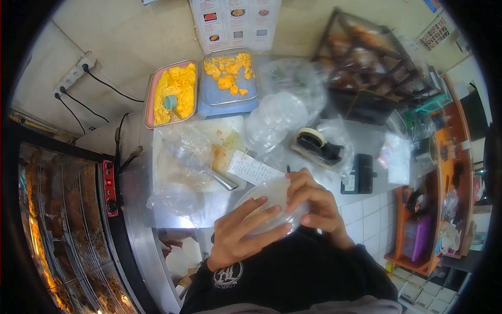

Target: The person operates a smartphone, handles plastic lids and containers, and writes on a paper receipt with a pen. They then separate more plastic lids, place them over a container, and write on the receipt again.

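Plastic container (276,191) partly hidden behind fingers (267,213)

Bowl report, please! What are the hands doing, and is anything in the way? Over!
Left hand: fingers spread across bowl. Right hand: fingers at its rim. Paper and metal handle close beyond; neither seems in the way. Over.

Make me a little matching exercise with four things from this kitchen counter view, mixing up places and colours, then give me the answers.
1. Clear container
2. Socket strip
3. Blue-green scoop
4. Switch panel

A. Red
B. In the yellow food
C. Between the left hand and right hand
D. On the wall

Right pairs: 1-C, 2-D, 3-B, 4-A
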Available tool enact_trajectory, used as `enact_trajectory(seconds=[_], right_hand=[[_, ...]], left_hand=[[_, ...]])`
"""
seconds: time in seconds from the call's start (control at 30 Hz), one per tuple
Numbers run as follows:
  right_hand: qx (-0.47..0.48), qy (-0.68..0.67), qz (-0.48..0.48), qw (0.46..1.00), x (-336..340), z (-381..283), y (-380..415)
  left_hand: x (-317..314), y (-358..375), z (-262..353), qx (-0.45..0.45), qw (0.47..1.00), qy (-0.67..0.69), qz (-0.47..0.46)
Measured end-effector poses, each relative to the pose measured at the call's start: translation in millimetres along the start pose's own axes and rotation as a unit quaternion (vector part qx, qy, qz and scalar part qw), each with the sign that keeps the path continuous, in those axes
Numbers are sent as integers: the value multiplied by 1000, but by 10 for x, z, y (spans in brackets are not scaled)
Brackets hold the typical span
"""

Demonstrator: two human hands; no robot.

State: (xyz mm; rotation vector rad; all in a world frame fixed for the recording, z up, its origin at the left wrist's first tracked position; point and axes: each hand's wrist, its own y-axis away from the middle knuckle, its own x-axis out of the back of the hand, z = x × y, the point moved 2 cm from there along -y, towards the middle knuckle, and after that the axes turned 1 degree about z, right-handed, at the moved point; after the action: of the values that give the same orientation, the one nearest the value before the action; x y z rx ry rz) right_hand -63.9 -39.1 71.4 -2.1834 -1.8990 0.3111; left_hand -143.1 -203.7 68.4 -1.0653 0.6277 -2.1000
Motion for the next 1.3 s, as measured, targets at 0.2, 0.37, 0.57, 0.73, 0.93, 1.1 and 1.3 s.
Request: enact_trajectory(seconds=[0.2, 0.37, 0.57, 0.73, 0.93, 1.1, 1.3], right_hand=[[-13, 74, -8, 997, 7, 71, 20], [-83, 39, -55, 994, -84, 176, 113], [-116, -16, -71, 991, -133, 253, 239], [-77, -12, -59, 995, -115, 223, 241], [-27, -8, -48, 998, -153, 125, 156], [-15, 12, -64, 998, -161, 52, 111], [9, 24, -83, 996, -174, 5, 96]], left_hand=[[-50, -8, -18, 108, 991, 77, -35], [-40, 5, -31, 235, 937, 247, -79], [-87, 180, -89, 322, 880, 324, -128], [-132, 198, -100, 239, 920, 297, -93], [-100, 176, -57, 214, 922, 317, -61], [-41, 138, -19, 179, 934, 306, -50], [7, 136, 8, 154, 944, 288, -40]])
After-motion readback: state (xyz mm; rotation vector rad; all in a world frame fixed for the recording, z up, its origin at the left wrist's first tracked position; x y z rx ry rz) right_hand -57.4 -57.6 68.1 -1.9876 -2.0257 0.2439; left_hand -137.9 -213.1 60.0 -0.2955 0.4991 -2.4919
